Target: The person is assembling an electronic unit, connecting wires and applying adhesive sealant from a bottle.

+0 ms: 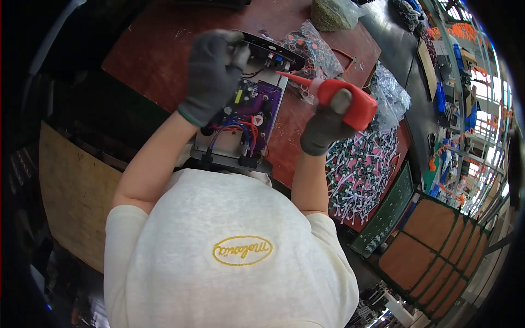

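Observation:
An opened electronic device lies in front of me, with a purple circuit board (267,104) and blue, red and black wires in its metal chassis (278,112). At its far end stands a curved black panel (295,59) with small connectors on the inner side. My left hand (210,76), in a dark grey glove, has its fingers curled at that panel's left end; motion blurs it slightly. In my gloved right hand (330,124) is a red squeeze bottle (358,104). Its long thin red nozzle points left, the tip close to the connectors behind the panel.
A clear bag of orange-red rings (317,52) lies beyond the device on the red tabletop (158,60). Another plastic bag (391,93) and a heap of short white-and-green cables (361,175) are on the right. A bag of small tan pieces (331,15) sits at the far edge.

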Demonstrator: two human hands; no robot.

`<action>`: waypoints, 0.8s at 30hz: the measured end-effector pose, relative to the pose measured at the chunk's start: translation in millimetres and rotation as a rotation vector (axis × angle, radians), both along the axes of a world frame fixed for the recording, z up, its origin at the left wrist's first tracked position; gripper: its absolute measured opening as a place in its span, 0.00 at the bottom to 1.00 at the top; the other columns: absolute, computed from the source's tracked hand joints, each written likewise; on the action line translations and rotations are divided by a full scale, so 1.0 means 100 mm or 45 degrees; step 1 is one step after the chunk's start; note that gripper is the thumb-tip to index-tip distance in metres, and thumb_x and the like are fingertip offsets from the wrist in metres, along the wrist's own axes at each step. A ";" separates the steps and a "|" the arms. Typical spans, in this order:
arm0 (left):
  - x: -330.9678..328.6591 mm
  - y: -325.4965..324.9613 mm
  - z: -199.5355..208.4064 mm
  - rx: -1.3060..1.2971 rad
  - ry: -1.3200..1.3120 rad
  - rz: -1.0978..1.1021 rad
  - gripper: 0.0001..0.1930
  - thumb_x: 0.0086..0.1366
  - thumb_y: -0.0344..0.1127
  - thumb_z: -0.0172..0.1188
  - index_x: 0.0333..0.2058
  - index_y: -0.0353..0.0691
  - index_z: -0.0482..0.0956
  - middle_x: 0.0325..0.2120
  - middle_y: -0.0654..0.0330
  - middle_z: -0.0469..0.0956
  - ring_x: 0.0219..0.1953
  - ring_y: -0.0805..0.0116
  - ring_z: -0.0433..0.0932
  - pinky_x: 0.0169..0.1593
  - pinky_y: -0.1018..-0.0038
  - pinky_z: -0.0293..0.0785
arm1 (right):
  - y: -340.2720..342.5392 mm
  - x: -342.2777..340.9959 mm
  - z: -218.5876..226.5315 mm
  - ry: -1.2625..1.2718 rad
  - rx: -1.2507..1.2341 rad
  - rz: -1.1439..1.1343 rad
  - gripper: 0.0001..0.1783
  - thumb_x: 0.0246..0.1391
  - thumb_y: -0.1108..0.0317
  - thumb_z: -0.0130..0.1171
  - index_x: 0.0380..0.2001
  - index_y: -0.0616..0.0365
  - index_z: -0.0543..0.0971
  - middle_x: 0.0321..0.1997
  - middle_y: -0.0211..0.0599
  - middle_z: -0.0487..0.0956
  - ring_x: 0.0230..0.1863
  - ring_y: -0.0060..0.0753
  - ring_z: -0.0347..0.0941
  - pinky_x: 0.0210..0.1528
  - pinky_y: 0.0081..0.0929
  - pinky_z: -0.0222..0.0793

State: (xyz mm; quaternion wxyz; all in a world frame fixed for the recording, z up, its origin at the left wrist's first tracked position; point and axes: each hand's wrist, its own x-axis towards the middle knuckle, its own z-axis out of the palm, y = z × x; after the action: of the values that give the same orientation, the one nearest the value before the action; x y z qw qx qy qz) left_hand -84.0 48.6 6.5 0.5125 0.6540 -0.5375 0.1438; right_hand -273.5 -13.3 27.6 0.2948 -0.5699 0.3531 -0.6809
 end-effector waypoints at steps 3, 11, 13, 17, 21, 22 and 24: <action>0.36 -0.44 -0.24 -0.232 -0.089 0.060 0.13 0.63 0.43 0.58 0.37 0.39 0.78 0.25 0.63 0.77 0.29 0.66 0.75 0.37 0.68 0.71 | 0.09 -0.04 0.13 -0.326 0.295 -0.016 0.16 0.57 0.54 0.60 0.30 0.56 0.73 0.22 0.26 0.73 0.18 0.20 0.66 0.19 0.17 0.61; 0.42 -0.64 -0.57 0.308 1.187 -0.607 0.22 0.69 0.49 0.51 0.33 0.34 0.83 0.28 0.63 0.82 0.30 0.79 0.77 0.36 0.81 0.72 | 0.14 -0.18 0.04 -0.608 0.677 0.087 0.19 0.55 0.49 0.61 0.29 0.52 0.70 0.17 0.24 0.69 0.11 0.16 0.60 0.10 0.14 0.55; 0.41 -0.63 -0.49 0.321 1.168 -0.632 0.23 0.69 0.50 0.51 0.33 0.33 0.83 0.28 0.62 0.82 0.30 0.78 0.77 0.36 0.81 0.72 | 0.17 -0.14 0.10 -0.648 0.648 0.062 0.19 0.55 0.49 0.61 0.28 0.51 0.70 0.17 0.24 0.69 0.11 0.16 0.61 0.10 0.15 0.56; 0.48 -0.66 -0.57 0.315 1.260 -0.620 0.25 0.69 0.51 0.49 0.33 0.31 0.82 0.29 0.58 0.83 0.31 0.76 0.78 0.38 0.79 0.73 | 0.12 -0.08 0.10 -0.699 0.639 0.078 0.18 0.55 0.50 0.61 0.29 0.51 0.69 0.17 0.24 0.68 0.12 0.17 0.62 0.10 0.16 0.57; 0.71 -0.57 -0.60 0.392 1.164 -0.486 0.30 0.70 0.55 0.44 0.34 0.30 0.83 0.31 0.57 0.83 0.32 0.72 0.78 0.41 0.77 0.72 | 0.12 -0.02 0.17 -0.690 0.630 0.011 0.18 0.56 0.51 0.60 0.30 0.52 0.69 0.17 0.25 0.68 0.12 0.17 0.62 0.10 0.16 0.57; 0.79 -0.53 -0.59 0.407 1.151 -0.488 0.30 0.70 0.55 0.44 0.34 0.30 0.83 0.31 0.57 0.83 0.32 0.72 0.78 0.41 0.77 0.72 | 0.12 0.02 0.19 -0.707 0.636 0.004 0.18 0.56 0.51 0.60 0.30 0.52 0.69 0.17 0.25 0.68 0.12 0.17 0.62 0.10 0.16 0.57; 0.97 -0.43 -0.64 0.364 1.231 -0.466 0.30 0.69 0.55 0.43 0.35 0.30 0.82 0.31 0.57 0.83 0.32 0.71 0.78 0.42 0.77 0.72 | 0.13 0.08 0.22 -0.595 0.533 -0.019 0.18 0.56 0.51 0.60 0.30 0.53 0.70 0.17 0.25 0.69 0.12 0.17 0.62 0.11 0.16 0.57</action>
State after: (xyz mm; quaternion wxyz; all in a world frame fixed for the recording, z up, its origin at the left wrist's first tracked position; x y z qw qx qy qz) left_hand 12.7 5.9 -57.6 0.6242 0.6045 -0.3595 -0.3401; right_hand -265.3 0.0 49.2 0.4739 -0.3225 0.4124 -0.7081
